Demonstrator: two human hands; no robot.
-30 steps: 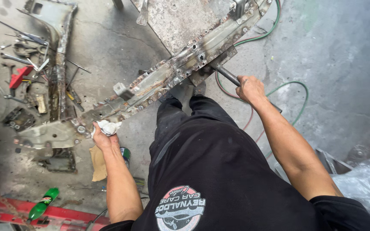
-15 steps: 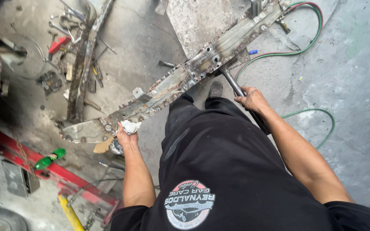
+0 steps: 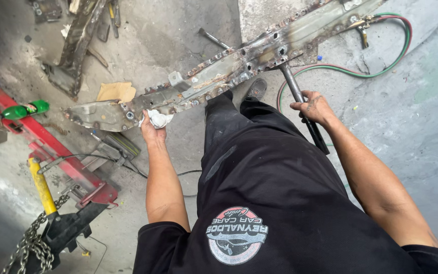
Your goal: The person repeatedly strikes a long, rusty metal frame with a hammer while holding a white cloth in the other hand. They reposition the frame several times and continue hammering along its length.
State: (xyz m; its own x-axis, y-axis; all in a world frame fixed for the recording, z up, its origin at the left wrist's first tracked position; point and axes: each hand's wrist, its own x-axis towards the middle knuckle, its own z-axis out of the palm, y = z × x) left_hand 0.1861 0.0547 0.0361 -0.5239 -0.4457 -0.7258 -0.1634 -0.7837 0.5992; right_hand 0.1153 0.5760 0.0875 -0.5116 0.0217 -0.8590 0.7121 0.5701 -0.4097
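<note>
Since the earlier frame my view has swung right, bringing a red steel frame (image 3: pixel 51 147) further in at left. My left hand (image 3: pixel 153 129) pinches a crumpled white rag (image 3: pixel 158 120) against the long rusty metal beam (image 3: pixel 229 71); my right hand (image 3: pixel 314 107) is clenched around a dark steel bar (image 3: pixel 300 101) beneath the beam

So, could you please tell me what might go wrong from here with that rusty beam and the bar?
1. The left hand holds only a white rag against the rusty beam; its ragged, holed edge could cut if the grip slips.
2. The right hand grips the dark bar set against the beam; if it pops free, the person may lurch.
3. The green and red hoses loop beside the shoe, a possible trip hazard.
</note>
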